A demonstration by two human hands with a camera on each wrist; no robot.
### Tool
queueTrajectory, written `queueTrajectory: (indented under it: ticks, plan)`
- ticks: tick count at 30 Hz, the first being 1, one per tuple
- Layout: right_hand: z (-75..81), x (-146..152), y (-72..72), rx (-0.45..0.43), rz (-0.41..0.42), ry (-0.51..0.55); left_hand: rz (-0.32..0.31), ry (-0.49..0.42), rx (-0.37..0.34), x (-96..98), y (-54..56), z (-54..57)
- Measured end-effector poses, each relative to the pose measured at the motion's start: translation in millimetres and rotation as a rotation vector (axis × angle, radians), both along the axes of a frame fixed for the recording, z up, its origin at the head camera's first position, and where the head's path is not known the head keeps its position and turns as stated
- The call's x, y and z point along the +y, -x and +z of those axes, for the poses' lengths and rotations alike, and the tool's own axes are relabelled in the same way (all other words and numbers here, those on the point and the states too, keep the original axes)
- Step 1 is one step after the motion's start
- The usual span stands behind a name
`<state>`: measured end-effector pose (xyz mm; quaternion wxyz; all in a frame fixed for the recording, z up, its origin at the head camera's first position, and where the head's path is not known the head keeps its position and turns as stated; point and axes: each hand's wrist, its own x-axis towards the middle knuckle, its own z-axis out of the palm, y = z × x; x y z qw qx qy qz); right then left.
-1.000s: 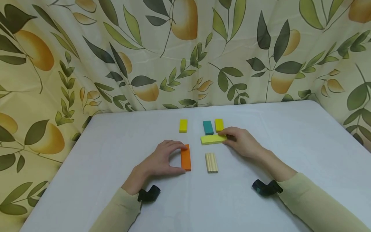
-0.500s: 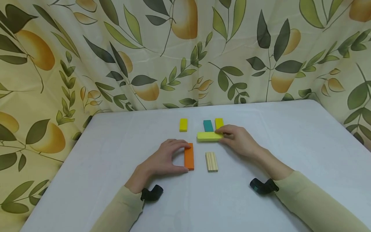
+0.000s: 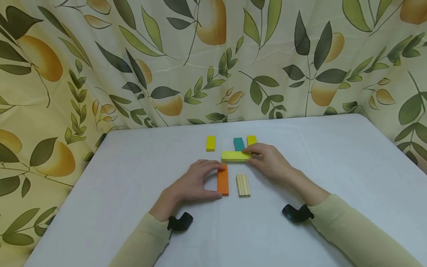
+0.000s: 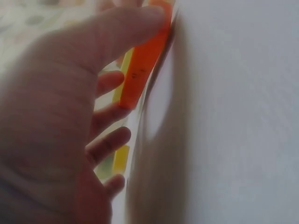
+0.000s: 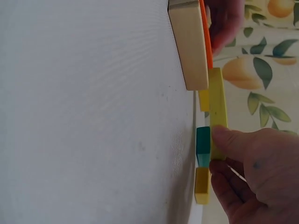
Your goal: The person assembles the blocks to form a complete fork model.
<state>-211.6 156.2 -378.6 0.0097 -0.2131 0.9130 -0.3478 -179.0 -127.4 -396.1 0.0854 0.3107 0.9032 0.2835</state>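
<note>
left hand (image 3: 193,182): fingers clamped on orange block (image 3: 223,180), long axis running away from the person | right hand (image 3: 270,162): fingers pinched on lime block's (image 3: 235,156) right end, long axis crosswise on surface (image 3: 333,167), just beyond orange block

Left hand (image 4: 56,116) blurred (fills the left wrist view), teal block (image 3: 238,144) partly hidden behind lime block (image 3: 235,156)

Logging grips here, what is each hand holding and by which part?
Left hand pinches the orange block by its two ends. Right hand grips the long yellow block at its right end.
</note>
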Motion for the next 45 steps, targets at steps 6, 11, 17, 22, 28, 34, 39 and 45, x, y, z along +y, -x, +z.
queueTrajectory:
  ticks: [6,11,17,22,28,34,39,45]
  plan:
    - [0.6,-4,0.6,0.005,0.007,-0.014,-0.020,-0.004,-0.004,7.5,0.7,2.1]
    - [2.1,-7,1.6,-0.001,0.026,-0.010,-0.032,-0.012,0.004,12.6,1.3,3.0]
    - [2.1,-11,3.4,0.009,0.046,-0.008,-0.027,-0.015,0.004,17.0,2.8,2.0]
    - [0.5,-13,4.1,0.025,0.060,-0.008,-0.034,-0.007,0.021,19.5,4.3,0.9]
    - [-3.4,-15,5.3,0.018,0.066,-0.034,-0.037,0.006,0.017,20.4,5.0,-2.6]
    - [-5.5,-16,5.8,0.025,0.064,-0.047,-0.037,0.017,0.012,19.7,3.6,-2.0]
    - [-5.4,-17,6.2,0.019,0.059,-0.050,-0.043,0.016,0.014,19.7,1.9,0.9]
    - [-3.5,-16,6.3,0.017,0.047,-0.066,-0.051,0.036,0.045,17.8,-3.3,6.8]
